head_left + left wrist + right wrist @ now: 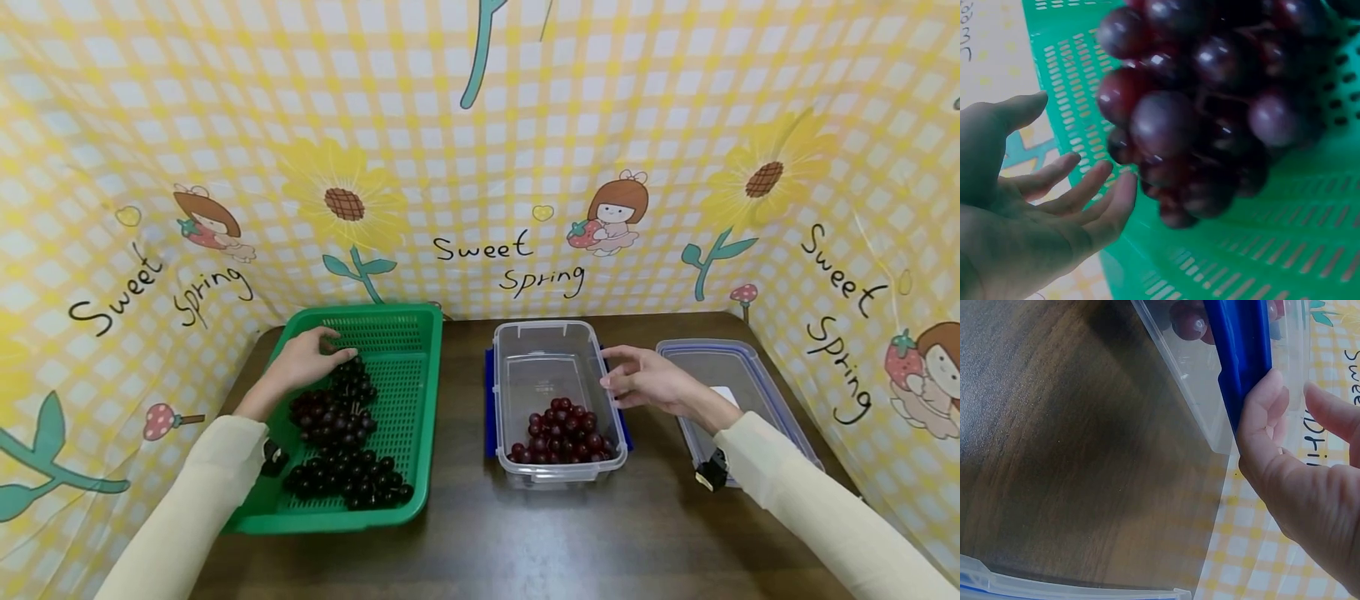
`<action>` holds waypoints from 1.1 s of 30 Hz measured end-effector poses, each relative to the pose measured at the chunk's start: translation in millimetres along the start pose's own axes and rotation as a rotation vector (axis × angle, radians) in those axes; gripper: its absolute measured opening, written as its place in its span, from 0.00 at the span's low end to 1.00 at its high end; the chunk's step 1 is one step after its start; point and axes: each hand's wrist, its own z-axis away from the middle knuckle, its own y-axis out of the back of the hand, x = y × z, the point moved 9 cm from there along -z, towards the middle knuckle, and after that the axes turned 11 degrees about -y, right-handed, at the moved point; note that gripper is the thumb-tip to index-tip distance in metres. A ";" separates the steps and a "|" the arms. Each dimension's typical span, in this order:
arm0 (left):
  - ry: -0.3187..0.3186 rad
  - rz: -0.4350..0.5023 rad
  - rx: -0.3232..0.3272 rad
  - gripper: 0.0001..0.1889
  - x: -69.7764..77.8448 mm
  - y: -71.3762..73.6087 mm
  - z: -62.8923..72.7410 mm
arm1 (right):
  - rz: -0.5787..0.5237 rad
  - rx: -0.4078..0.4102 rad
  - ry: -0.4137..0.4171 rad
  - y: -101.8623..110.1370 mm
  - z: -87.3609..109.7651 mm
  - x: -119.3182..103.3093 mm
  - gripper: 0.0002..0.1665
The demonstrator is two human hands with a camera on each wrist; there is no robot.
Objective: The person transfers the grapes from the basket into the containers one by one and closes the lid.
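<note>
Over the far left part of a green slotted basket (408,392), my left hand (303,360) reaches in above bunches of dark grapes (337,421). In the left wrist view its fingers (1100,212) are spread and loosely bent beside the grapes (1166,125), with nothing between them and the thumb. My right hand (648,379) is at the right side of a clear plastic container (562,473). Its fingers touch the blue side latch (1244,350), thumb held apart. A heap of reddish grapes (562,433) lies in the container's near end.
A clear lid (701,360) with a bluish edge lies on the brown table (480,533) at the right, partly under my right forearm. A yellow checked cloth (480,167) with printed flowers stands behind and on both sides.
</note>
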 end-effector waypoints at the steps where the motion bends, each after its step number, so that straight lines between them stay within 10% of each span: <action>1: 0.008 -0.002 -0.005 0.40 -2.7 -0.7 0.6 | 0.001 0.003 0.000 0.4 0.3 -0.2 0.44; 33: 0.192 0.059 -0.236 0.59 -31.9 -42.7 -0.4 | -0.003 0.003 -0.002 0.3 -0.4 0.9 0.43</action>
